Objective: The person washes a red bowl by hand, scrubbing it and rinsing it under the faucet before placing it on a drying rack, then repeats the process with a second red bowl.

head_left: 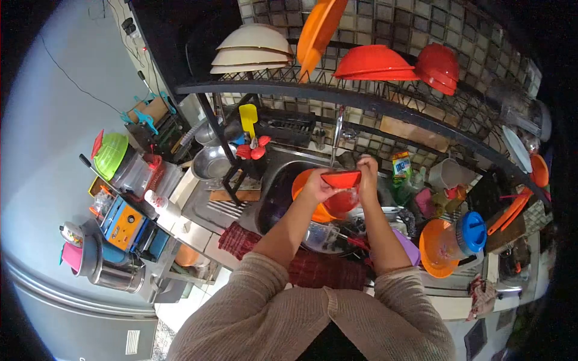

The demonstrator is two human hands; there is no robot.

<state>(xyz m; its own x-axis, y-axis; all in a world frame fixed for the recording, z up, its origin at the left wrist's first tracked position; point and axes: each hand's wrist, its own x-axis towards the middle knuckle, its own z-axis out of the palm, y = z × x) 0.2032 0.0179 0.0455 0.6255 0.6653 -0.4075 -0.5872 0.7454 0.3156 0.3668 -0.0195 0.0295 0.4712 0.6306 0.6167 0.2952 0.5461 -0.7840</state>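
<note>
Over the sink, beneath the faucet [338, 135], both hands hold a red plastic bowl [343, 201], tilted so that its rim edge shows at the top. My left hand [316, 185] grips its left side, the thumb along the rim. Fingers of my right hand [368, 173] curl at the right side of the bowl. Just below and to the left is an orange basin [299, 183], partly hidden by the left arm and the bowl. In the sink [272, 198] lie dishes, among them a clear container [322, 236] near my forearms.
An overhead black rack [289, 90] carries white bowls [253, 51] and red bowls [376, 63]. To the right stand a green bottle [402, 189], an orange plate [433, 246] and a blue-lidded jug [471, 233]. A dark red cloth [325, 272] lies along the counter's front edge.
</note>
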